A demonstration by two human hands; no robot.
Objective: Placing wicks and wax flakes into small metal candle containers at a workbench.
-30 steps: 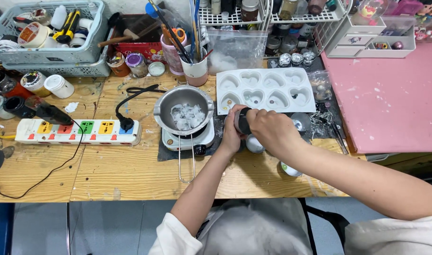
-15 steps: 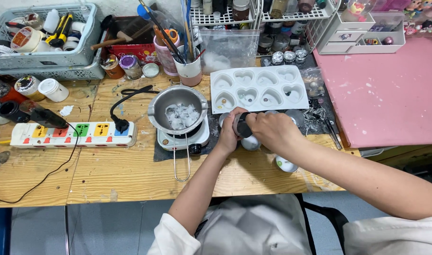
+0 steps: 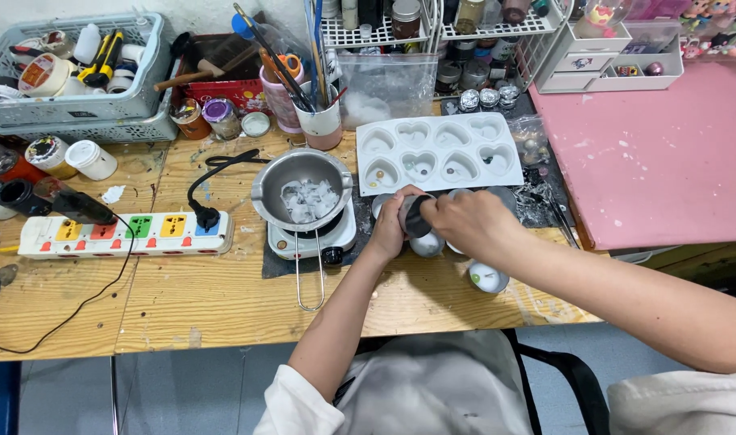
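Note:
Both hands meet over the wooden table just below a white heart-shaped mould tray. My left hand grips a small round metal tin with a dark face, tilted on its side. My right hand closes over the same tin from the right. Another small silver tin sits right under the hands. Left of them a metal melting pot with white wax chunks rests on a small white hot plate.
A small tin with white wax lies near the table's front edge. A white power strip lies at the left. Baskets, jars, a cup of tools and wire racks crowd the back. A pink board covers the right side.
Both hands stay on the small tin in the same spot. The view has shifted slightly; the tin seems turned a little more on its side.

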